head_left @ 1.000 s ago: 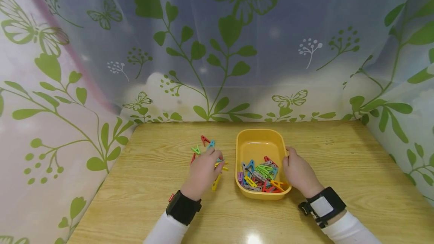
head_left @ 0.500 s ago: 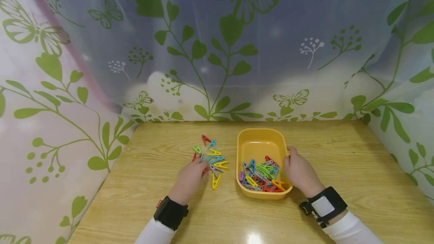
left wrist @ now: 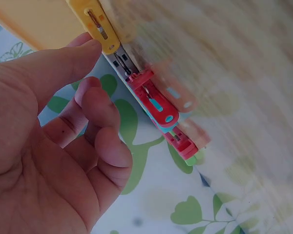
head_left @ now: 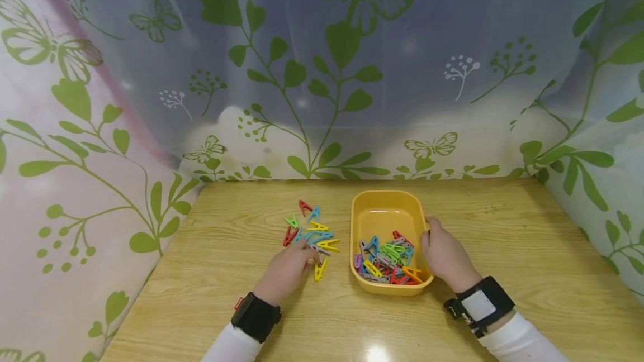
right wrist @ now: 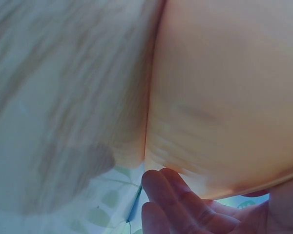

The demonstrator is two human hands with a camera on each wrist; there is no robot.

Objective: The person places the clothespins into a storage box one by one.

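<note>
My left hand (head_left: 284,274) hovers at the near left edge of a group of loose clothespins (head_left: 320,236). Its fingertips are close to a yellow clothespin (head_left: 320,270) and partly cover a grey clothespin (head_left: 322,250). In the left wrist view its thumb and loosely bent fingers stand apart with nothing between them, beside a red clothespin (left wrist: 158,108). My right hand (head_left: 448,255) holds the right side of a yellow plastic box (head_left: 387,200), thumb at the rim and fingers (right wrist: 173,192) along the outer wall. Mixed clothespins (head_left: 392,256) lie heaped in the box's near half.
Both lie on a wooden table (head_left: 241,211), the box to the right of the loose clothespins. A patterned curtain (head_left: 282,99) rises behind the table's far edge and along both sides. Black bands (head_left: 256,317) sit on the wrists.
My left hand has drawn back leftward from over the clothespins, uncovering several, then shifted slightly right toward the near yellow one. The right hand and the box have stayed in place.
</note>
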